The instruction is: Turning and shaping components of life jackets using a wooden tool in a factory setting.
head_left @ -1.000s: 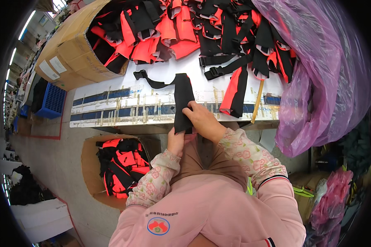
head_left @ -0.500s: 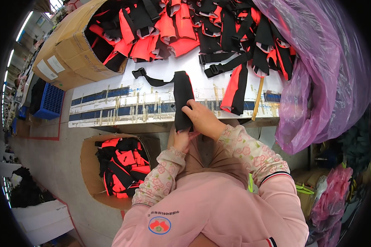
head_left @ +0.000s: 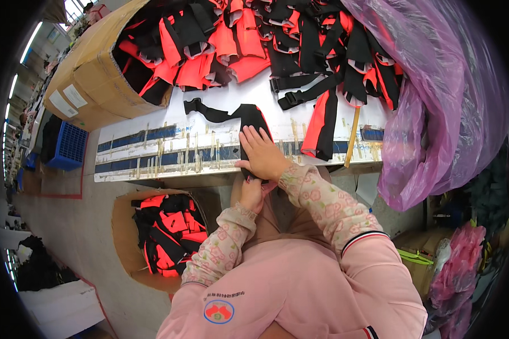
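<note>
A black fabric piece with a coral edge lies lengthwise over the near edge of the table, its narrow strap and black buckle stretching to the left. My right hand rests flat on the piece, fingers extended and spread. Below it, at the table edge, my left hand is closed around the lower end of the piece; its fingertips are partly hidden. Another coral-and-black piece lies to the right of my right hand.
Many coral-and-black pieces are heaped along the far side of the white table, some inside a tipped cardboard box. Purple plastic sheeting covers the right end. An open carton of similar pieces stands on the floor at left.
My right hand has gone from gripping the piece's right edge with bent fingers to lying flat across it. The fabric's upper part has shifted slightly; my left hand keeps its hold at the lower end.
</note>
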`<state>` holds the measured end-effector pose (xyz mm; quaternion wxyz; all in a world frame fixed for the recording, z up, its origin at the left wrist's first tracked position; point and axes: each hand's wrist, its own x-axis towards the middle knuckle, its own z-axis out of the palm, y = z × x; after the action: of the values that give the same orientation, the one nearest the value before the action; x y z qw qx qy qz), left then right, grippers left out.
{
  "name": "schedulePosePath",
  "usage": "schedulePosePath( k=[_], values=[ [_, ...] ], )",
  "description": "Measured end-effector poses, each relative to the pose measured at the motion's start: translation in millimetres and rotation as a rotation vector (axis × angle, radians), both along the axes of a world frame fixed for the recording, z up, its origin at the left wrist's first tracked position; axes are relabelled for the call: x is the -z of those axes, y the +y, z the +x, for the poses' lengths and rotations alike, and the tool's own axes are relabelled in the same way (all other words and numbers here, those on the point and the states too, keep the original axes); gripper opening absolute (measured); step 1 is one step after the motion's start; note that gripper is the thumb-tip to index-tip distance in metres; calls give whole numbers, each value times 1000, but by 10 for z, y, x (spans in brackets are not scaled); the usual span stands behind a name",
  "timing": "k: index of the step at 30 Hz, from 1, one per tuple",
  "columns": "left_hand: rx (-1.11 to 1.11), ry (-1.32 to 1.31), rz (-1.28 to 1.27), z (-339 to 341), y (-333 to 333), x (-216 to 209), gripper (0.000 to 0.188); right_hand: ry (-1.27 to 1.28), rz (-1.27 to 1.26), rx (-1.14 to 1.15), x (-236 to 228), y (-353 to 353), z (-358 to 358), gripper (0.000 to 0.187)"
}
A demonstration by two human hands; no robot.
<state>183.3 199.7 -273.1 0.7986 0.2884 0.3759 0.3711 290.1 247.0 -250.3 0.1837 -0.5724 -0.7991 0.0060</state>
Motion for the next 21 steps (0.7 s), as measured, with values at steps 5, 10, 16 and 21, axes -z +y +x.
schedulePosePath(
  k=[5,10,16,21],
  values=[
    [31,-59,-68,-4,-11,13,36,63,-30,-10,12,-18,46,76],
    [3,-93,-44,-75,1,35,33,630,34,-25,-600,-453,411,40],
    [-2,-75,-71,-36,29,126,29,165,192,853,-371,-1111,1758,32],
    [63,-120,-73,-16,8,105,26,645,-239,1011,-102,-1231,2077,46]
  ],
)
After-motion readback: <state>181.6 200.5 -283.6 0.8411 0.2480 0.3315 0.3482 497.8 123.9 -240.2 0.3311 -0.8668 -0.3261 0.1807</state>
